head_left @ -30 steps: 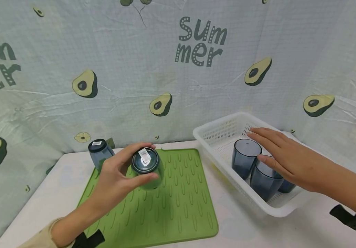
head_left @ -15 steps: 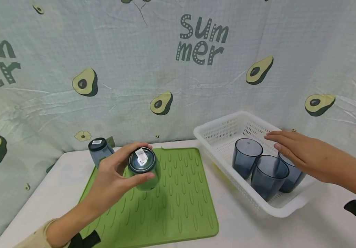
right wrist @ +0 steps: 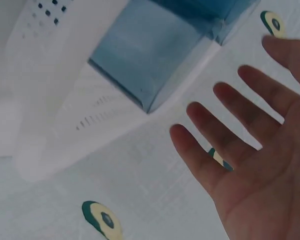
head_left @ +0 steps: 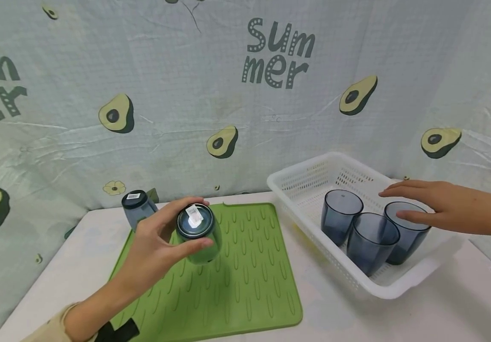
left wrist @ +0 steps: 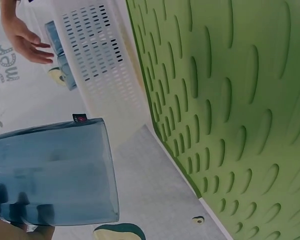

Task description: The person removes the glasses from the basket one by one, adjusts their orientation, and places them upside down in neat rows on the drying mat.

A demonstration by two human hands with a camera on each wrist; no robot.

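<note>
My left hand grips a blue glass upside down above the green ribbed mat. A white label sticks to its base, which faces up. In the left wrist view the glass lies across the lower left, with fingertips seen through its wall. My right hand is over the right side of the white basket, its fingers spread and holding nothing. Close to it is a blue glass standing mouth up, beside two similar ones, a front glass and a rear glass.
Another blue glass stands base up at the mat's far left corner. The mat and basket lie on a white table. A cloth printed with avocados hangs behind them.
My right hand has moved right, away from the front glasses, and its fingers have spread. My left hand has shifted slightly left with its glass, then stayed nearly still.
</note>
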